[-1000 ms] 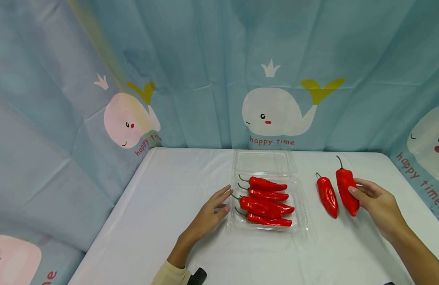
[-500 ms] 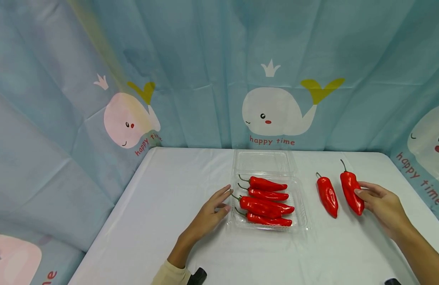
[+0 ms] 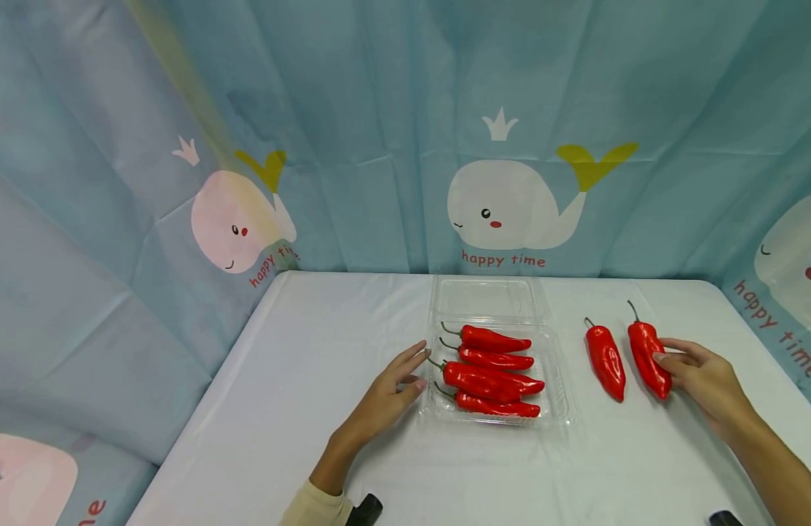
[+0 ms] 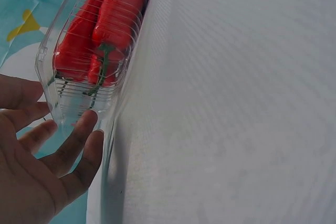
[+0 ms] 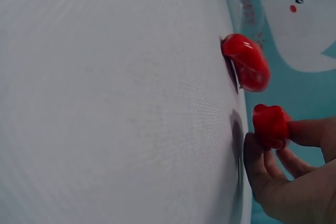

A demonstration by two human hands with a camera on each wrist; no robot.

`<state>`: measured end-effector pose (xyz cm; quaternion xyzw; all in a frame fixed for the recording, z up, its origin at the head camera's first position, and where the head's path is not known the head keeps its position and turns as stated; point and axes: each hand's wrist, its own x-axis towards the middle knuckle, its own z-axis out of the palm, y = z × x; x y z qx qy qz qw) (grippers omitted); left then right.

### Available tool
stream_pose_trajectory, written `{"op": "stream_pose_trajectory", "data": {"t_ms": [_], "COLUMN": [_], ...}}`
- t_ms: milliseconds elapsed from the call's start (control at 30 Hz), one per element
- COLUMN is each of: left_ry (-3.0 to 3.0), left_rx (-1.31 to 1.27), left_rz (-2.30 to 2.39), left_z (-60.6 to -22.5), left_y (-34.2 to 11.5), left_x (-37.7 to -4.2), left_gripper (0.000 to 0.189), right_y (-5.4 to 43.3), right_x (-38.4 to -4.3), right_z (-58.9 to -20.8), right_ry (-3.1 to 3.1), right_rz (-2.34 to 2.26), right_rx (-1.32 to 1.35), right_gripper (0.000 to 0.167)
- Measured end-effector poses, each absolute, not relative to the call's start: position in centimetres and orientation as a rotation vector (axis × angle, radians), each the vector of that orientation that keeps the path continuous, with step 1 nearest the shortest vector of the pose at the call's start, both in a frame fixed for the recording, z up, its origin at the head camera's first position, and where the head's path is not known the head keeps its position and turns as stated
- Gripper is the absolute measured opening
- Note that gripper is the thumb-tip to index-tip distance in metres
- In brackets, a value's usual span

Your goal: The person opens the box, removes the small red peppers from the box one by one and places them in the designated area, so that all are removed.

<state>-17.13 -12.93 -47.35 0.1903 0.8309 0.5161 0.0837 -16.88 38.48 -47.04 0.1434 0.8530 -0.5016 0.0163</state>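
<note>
- Right hand [image 3: 704, 380] pinches a red chili pepper [image 3: 647, 358], just above the tablecloth [image 3: 280, 394] beneath.
- Left hand [image 3: 382, 398]: fingers apart, clear clamshell [image 3: 557, 372] just to its right.
- Apparently moving the pepper, direction unclear; next calls for a steady pinch.

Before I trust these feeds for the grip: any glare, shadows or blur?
Head view: bright glints on the boxed peppers and the held pepper, outlines clear. Left wrist: dim; ridges of the clear box streak the peppers behind. Right wrist: dim and soft; shadows darken the white tabletop beside the held pepper and right hand.
</note>
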Motion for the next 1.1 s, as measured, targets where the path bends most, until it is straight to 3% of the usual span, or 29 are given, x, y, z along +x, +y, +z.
{"op": "stream_pose_trajectory", "data": {"t_ms": [1100], "left_ry": [2.492], "left_rx": [0.580], "left_rz": [1.530], "left_z": [-47.20], "left_y": [-12.90], "left_x": [-17.06], "left_gripper": [0.054], "right_y": [38.18], "right_x": [-17.24], "right_z": [-47.00], "right_ry": [2.745], "right_rz": [-1.323], "right_rx": [0.517], "right_gripper": [0.070]}}
